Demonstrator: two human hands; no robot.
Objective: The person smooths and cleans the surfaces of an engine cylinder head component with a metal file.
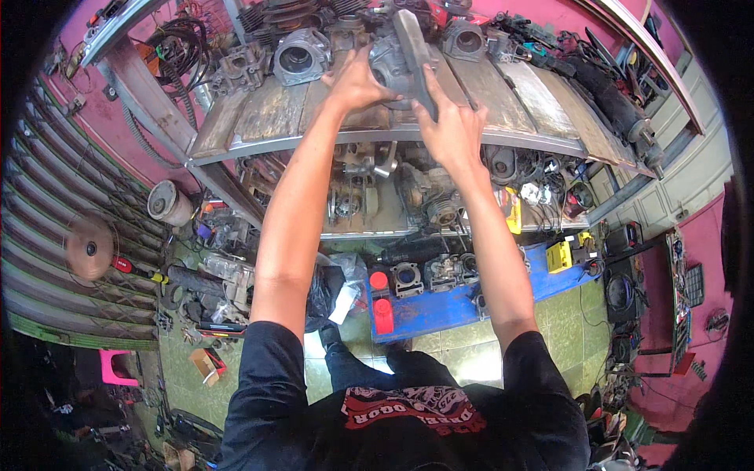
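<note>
At the top centre of the frame both bare hands are raised to a grey cast-metal engine part (pixel 393 67) that rests on the worn wooden shelf top (pixel 503 86) of a grey metal rack. From the part's rounded body a long flat grey metal bar (pixel 414 55) stands out; its long axis runs from the upper middle of the frame down and slightly to the right, the far end pointing to the top edge and the near end toward the person.

The left hand (pixel 355 82) lies against the left side of the part, fingers spread and curved round its body, thumb toward the shelf edge. The right hand (pixel 452 129) sits just below and right of the bar, palm down, index finger stretched up along the bar's right edge and the other fingers bent beside it; whether it truly clamps the bar cannot be told.

Left of the part, on the same shelf, stands a grey metal cylinder block with a round bore (pixel 297 56). In the lower centre, a blue tray (pixel 448 306) holds a red plastic can (pixel 383 315).
</note>
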